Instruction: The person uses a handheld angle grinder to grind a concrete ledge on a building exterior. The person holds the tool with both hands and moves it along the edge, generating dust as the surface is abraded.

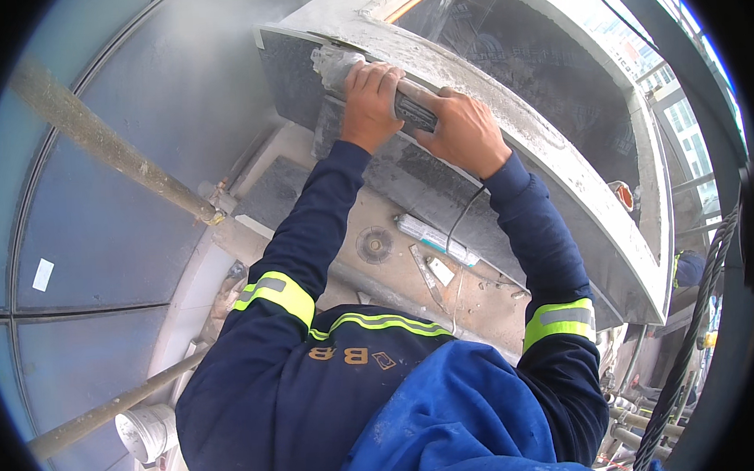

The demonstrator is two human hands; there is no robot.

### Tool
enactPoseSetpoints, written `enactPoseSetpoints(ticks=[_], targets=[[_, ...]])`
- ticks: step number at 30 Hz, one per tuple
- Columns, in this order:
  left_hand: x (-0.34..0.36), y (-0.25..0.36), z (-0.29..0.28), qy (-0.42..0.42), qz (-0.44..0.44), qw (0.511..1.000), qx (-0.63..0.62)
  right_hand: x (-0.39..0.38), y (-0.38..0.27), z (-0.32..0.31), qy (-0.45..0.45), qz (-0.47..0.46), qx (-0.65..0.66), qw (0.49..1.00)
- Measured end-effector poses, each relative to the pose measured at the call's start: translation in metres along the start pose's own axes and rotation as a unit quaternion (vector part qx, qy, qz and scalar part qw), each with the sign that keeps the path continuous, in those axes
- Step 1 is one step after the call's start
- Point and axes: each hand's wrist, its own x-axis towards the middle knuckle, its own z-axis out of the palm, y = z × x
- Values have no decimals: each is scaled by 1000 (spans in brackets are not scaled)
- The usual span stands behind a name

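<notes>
My left hand (371, 109) and my right hand (467, 135) grip a dusty handheld power tool (415, 109), probably a grinder, with fingers wrapped round its body. Its powder-coated head (336, 67) sits against the upper edge of a dark grey panel (286, 75) bordered by a long pale ledge (536, 132). A black cord (459, 218) hangs below my right hand. On the dusty floor beneath lie a white tube (436, 239), a round disc (373, 244), a narrow strip-like tool (427, 277) and a small white rectangle (440, 271).
Scaffold poles (112, 142) cross glass panes (99, 231) at left, with a white bucket (146, 432) at lower left. At right are a twisted steel cable (685, 357), a dark frame (734, 220) and part of another person (688, 269). An orange object (621, 195) sits by the opening.
</notes>
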Motion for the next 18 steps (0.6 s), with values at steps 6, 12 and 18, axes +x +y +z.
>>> enactPoseSetpoints(ticks=[6,12,18], targets=[[0,28,-1,11,3,1000,-10,-24,-3,-21,-5,11,-2,1000],[0,37,-1,4,0,1000,-21,-32,1,-22,3,12,2,1000],[-2,34,0,6,2,1000,-18,-30,0,-19,5,10,3,1000]])
